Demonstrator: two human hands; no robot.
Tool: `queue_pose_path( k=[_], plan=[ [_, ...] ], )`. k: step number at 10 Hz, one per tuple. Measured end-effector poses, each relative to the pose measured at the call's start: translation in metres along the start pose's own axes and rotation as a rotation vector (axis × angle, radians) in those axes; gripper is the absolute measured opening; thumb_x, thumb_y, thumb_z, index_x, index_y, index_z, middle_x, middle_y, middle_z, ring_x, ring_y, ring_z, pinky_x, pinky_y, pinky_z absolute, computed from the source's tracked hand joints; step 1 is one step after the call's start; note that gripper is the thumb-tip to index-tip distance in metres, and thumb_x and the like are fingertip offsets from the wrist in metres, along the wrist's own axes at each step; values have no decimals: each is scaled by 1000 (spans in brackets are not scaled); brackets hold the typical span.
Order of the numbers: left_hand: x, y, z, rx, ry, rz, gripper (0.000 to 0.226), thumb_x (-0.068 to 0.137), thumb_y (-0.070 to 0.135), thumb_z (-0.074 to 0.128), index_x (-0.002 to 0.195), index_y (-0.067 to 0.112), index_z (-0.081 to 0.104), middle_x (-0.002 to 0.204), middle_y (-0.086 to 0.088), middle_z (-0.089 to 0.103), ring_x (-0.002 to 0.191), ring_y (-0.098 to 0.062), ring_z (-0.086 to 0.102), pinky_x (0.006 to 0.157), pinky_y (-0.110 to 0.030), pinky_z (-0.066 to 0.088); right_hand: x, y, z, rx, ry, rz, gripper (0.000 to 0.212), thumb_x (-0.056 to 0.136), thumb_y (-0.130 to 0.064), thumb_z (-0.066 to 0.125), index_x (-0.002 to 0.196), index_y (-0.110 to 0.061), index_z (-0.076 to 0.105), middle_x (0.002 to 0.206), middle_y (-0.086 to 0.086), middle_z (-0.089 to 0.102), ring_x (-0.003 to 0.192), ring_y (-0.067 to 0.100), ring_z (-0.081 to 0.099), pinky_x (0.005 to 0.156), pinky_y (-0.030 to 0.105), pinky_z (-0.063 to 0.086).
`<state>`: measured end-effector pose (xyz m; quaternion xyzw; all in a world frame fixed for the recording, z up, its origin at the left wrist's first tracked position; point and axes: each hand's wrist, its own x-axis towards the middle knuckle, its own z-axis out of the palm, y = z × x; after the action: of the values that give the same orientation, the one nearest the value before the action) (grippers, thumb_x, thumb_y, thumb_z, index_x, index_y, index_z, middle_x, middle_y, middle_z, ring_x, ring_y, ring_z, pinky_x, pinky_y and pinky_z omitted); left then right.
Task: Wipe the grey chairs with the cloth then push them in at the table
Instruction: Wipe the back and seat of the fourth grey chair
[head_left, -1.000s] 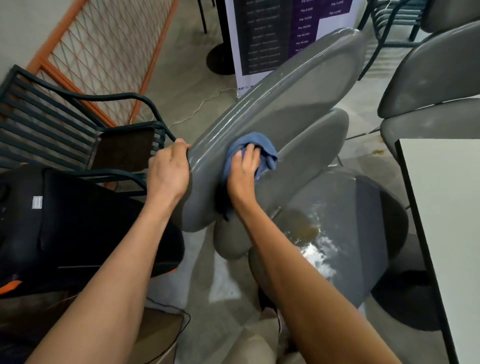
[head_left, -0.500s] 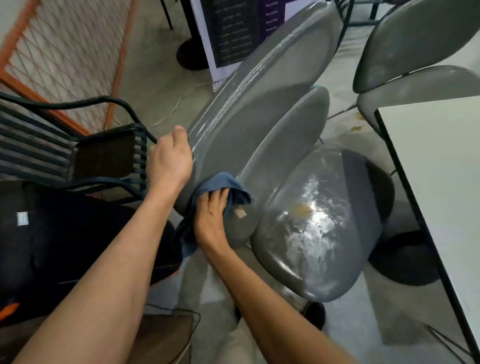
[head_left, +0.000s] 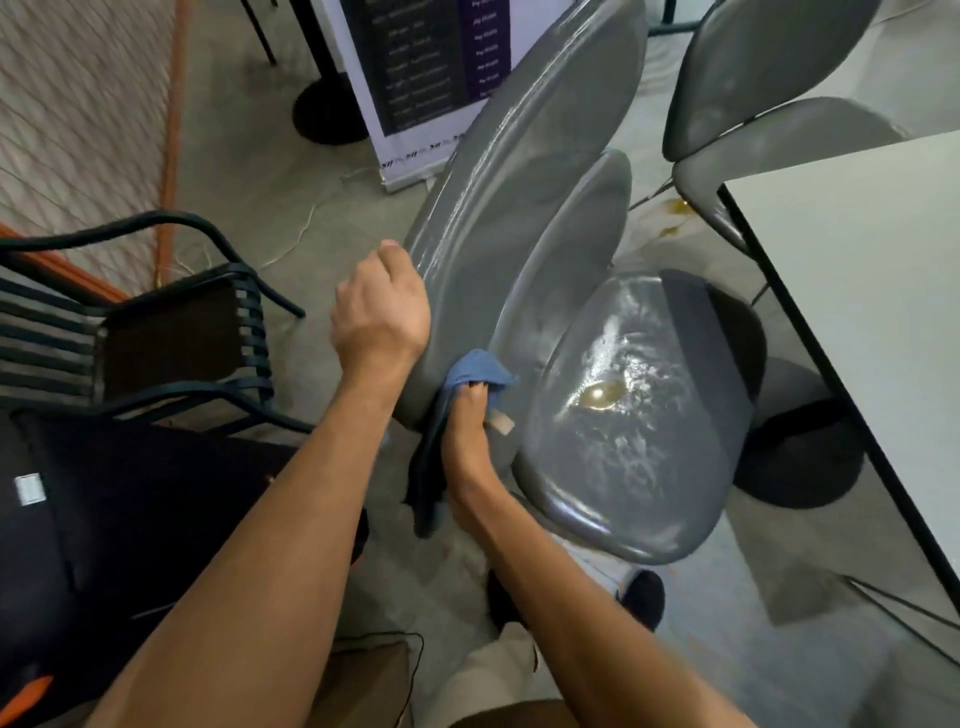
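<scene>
Head | right hand (head_left: 465, 436) grips cloth (head_left: 470, 371) on chair (head_left: 519, 218) | left hand (head_left: 382, 312) clasps backrest edge

Left hand (head_left: 382, 312) grips grey chair (head_left: 519, 171) backrest edge; right hand (head_left: 467, 431) presses blue cloth (head_left: 480, 370) against it

Glossy wet grey chair (head_left: 613, 415), soft blue cloth (head_left: 475, 370), matt table (head_left: 872, 270)

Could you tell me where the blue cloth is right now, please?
In the head view, the blue cloth sits near centre, gripped by the right hand against the grey chair's lower backrest, just below the left hand.
</scene>
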<state>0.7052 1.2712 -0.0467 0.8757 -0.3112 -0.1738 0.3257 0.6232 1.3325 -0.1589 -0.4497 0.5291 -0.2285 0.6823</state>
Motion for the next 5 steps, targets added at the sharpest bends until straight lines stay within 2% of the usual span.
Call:
queue_pose_path(
  k=[1,2,3,4,5],
  plan=[
    [0,-2,1,-21,5,12,57,110,40,23,111,5,68,121,-21,67,117,-40,57,96,-46,41,-15,6,10,-9,61,25,105,78,-73,11,156,-3,22,163,17,24,151,28,23,123,48,19],
    [-1,-2,0,-29,19,26,57,110,40,23,110,5,69,119,-21,67,116,-41,58,97,-47,42,32,-14,-2,-5,113,7,104,75,-67,8,153,0,26,159,18,29,147,30,28,121,51,22],
    [-1,1,0,-14,27,12,57,110,40,23,115,7,69,124,-21,66,120,-41,57,99,-45,42,72,-31,-9,112,169,199,78,78,-61,17,141,-25,47,147,2,43,138,23,39,116,43,27],
    [-3,2,0,8,33,-3,55,110,40,24,123,9,67,130,-21,64,124,-41,55,101,-43,40,53,-36,0,133,207,229,63,96,-55,26,147,-22,42,154,3,37,143,25,35,118,45,27],
    [-2,1,-1,14,37,5,57,110,41,24,119,7,68,126,-21,66,120,-41,57,99,-44,41,7,-43,21,50,244,93,50,110,-32,38,152,-9,26,161,15,21,151,32,14,123,45,14]
  ],
)
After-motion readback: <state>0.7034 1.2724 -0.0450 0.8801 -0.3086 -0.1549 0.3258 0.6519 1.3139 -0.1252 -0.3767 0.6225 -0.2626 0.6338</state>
